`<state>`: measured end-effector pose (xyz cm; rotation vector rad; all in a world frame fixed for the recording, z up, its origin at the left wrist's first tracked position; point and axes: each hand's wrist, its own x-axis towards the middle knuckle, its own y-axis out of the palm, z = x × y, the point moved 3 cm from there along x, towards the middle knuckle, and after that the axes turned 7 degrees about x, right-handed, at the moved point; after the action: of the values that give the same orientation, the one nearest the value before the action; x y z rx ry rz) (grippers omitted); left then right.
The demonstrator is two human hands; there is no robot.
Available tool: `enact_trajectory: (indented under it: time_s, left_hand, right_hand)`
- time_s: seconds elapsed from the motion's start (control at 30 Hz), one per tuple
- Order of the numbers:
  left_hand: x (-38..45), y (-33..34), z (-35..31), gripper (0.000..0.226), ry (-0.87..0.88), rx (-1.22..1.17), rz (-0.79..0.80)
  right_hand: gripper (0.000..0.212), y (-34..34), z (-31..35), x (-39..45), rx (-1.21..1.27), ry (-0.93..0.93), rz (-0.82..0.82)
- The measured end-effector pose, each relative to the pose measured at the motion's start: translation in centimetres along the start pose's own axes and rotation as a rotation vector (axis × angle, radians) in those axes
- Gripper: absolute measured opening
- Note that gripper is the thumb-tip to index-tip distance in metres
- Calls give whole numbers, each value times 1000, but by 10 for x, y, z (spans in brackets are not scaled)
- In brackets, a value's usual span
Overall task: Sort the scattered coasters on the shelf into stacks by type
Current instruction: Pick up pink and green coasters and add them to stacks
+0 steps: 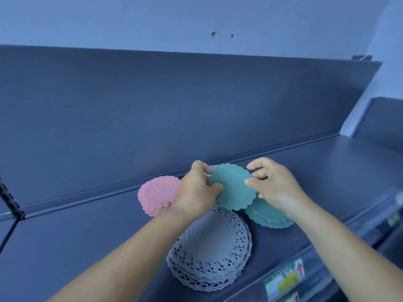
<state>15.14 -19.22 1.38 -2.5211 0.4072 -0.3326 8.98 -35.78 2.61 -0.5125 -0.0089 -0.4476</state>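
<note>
The teal coaster [233,186] is up in the air, held flat-ish between both your hands, hovering above the shelf [327,171] just ahead of the grey doily stack [210,247]. Your left hand [197,190] pinches its edge at nine o'clock, thumb on top near the rim, fingers curled behind. Your right hand [272,184] grips the opposite edge at three o'clock, thumb pressed on the face, the other fingers loosely curled above and behind. Whether a second coaster rides behind this one, you can't tell from here; a pale sliver shows by your left fingers.

Now, the move: its home looks to be the teal stack [269,214], sitting at about five o'clock from the coaster, right under your right wrist and partly hidden by it. Let the left hand give way first and carry with the right. Bring the coaster down level, match the scalloped rims, and lay it rather than drop it, since these thin pieces will likely slide or skew. A light press on top should seat it.

Mind the neighbours. The doily stack lies at six o'clock, between your forearms, and its lace edge looks easy to snag with a wrist. The pink stack [158,196] sits at nine o'clock, just beyond your left hand, against the shelf's back lip. Three stacks stand already, so you look well along.
</note>
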Motion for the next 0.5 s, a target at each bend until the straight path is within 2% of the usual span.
enact_trajectory:
  time_s: [0.2, 0.33, 0.5]
  left_hand:
    - [7, 60, -32, 27, 161, 307, 91]
    - [7, 84, -33, 26, 193, 551, 191]
    - [3, 93, -31, 23, 260, 805, 281]
  right_hand:
    - [23, -44, -43, -1, -145, 16, -121]
    - [29, -49, -66, 0, -257, 59, -75]
    - [25, -46, -73, 4, -439, 50, -37]
